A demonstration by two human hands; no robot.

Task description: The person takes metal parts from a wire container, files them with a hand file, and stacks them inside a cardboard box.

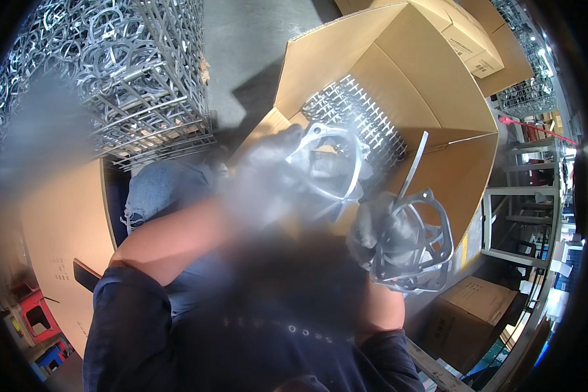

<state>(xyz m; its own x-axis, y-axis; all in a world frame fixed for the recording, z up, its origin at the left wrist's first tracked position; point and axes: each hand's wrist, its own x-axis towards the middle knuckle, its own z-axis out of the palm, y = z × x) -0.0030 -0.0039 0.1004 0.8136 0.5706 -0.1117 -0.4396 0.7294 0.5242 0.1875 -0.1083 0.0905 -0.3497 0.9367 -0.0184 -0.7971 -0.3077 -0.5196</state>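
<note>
Grey-gloved, my left hand grips a silver metal ring bracket over the near side of an open cardboard box. My right hand, in a similar glove, is closed just to the right and nearer to me. It has hold of a flat grey metal strip that points up and away. More metal ring brackets hang at this hand's right side; whether its fingers hold them or they are hooked over it, I cannot tell. Inside the box stand rows of metal parts. Haze blurs part of my left hand.
A wire cage heaped with metal rings stands at the far left. Closed cartons sit beyond the box, another carton at the lower right. A metal frame rack lines the right. Red stools show at the lower left.
</note>
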